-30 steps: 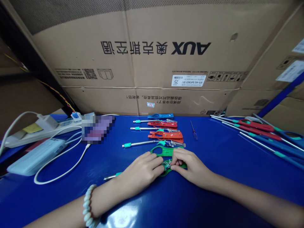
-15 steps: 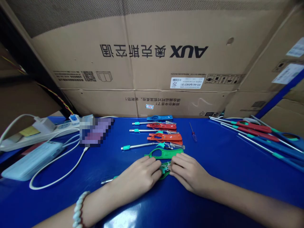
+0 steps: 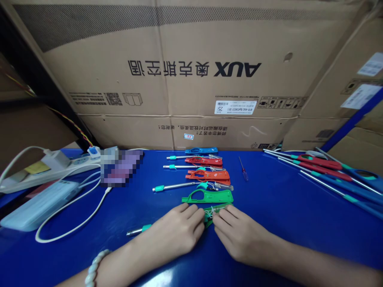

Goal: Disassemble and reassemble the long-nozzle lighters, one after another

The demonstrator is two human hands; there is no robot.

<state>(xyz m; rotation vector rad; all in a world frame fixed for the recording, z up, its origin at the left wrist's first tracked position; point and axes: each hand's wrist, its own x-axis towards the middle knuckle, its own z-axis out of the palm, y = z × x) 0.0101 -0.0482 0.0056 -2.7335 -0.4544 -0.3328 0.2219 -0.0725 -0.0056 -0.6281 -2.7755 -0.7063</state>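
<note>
My left grip point(image 3: 179, 227) is closed on a wired green stick-lighter casing half point(image 3: 220, 207), and my right grip point(image 3: 241, 233) has its thumb and fingers together at that half's right end; I cannot tell whether those fingertips pinch the shell or its white wires point(image 3: 208, 213). The piece lies between my two grips, low in the middle of my view, just on the near side of another green casing half point(image 3: 223, 196). Beyond everything I see a large cardboard box point(image 3: 191, 44) with upside-down AUX print, behind a glossy blue surface point(image 3: 293, 211). On my right lies a pile of stick lighters point(image 3: 324, 161) with red and blue handles. On my left are a white power strip point(image 3: 78, 161) and, nearer me, a light-blue power bank point(image 3: 38, 207). Past the green halves I have an orange casing half point(image 3: 220, 175), then a red casing half point(image 3: 214, 162), then a blue casing half point(image 3: 208, 151), with metal barrels point(image 3: 179, 185) between them. Right of that row is a small screwdriver point(image 3: 244, 171).
</note>
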